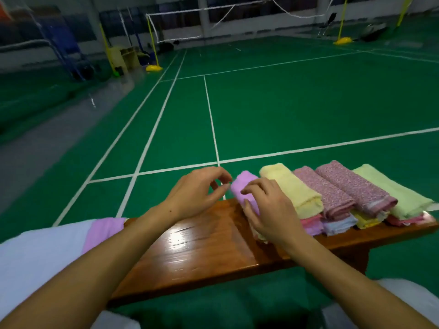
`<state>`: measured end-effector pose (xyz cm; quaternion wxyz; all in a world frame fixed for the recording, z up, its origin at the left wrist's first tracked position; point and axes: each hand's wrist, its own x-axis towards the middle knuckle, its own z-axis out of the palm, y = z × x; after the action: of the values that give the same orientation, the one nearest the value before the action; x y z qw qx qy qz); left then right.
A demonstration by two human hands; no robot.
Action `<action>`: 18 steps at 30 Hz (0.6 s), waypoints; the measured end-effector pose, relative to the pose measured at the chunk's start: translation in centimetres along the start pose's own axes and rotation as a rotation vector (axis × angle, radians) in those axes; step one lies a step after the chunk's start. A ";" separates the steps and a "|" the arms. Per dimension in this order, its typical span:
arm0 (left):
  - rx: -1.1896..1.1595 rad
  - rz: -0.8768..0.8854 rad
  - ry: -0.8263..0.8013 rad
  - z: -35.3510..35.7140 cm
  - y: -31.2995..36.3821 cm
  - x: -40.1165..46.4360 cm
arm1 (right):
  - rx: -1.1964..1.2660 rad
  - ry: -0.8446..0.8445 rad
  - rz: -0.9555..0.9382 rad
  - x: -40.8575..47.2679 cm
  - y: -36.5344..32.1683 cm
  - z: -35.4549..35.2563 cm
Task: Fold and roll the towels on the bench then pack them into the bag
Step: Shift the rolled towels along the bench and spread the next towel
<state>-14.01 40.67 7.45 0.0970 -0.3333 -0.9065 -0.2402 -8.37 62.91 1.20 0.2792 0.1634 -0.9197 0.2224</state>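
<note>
Green court floor [285,103] w/ white lines; wooden bench [190,252] runs across in front of you. All places given from the purple roll [243,186]: it sits on the bench at the left end of the top row of rolled towels, long axis pointing away from you. Yellow roll [288,186] touches its right side. Your right hand [268,210] is nearer, resting on the roll, fingers curved over its top. Left hand [200,189] hovers just left of it, fingers loosely curled, holding nothing. Bag: not visible, so next reach prob. goes sideways.
</note>
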 end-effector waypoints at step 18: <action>0.223 -0.769 -0.067 -11.9 -19.0 -35.1 | 0.182 -0.574 -0.272 2.2 -28.0 20.8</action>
<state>0.46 2.56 -1.09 0.0062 0.0352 -0.9883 -0.1484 -7.38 28.34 -4.11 0.0202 0.3651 -0.9069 0.2093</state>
